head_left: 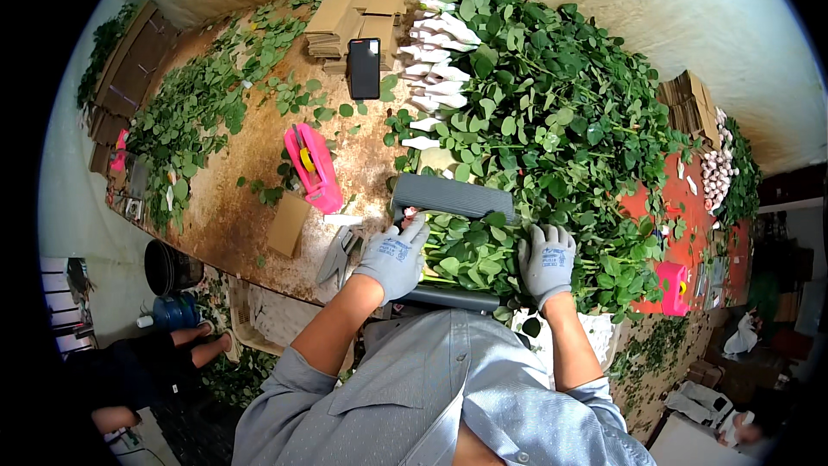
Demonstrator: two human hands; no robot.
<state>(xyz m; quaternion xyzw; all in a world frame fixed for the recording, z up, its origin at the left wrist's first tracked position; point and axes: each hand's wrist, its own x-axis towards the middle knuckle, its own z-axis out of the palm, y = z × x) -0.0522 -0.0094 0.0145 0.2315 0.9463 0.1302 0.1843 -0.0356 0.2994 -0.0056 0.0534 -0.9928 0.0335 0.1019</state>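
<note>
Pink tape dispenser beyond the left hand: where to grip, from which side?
Tape dispenser: I'd pinch its near end across the narrow width, coming from the person's side. The body is long and slim, that plain pink end lies nearest the left hand, and the yellow roll sits farther off.

We are finding open tabletop left of centre, the pink tape dispenser and upper-right leafy pile obstructing passage.

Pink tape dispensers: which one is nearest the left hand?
The dispenser beside the small brown cardboard piece; another sits beyond the right hand, and a similar pink shape is far left.
</note>
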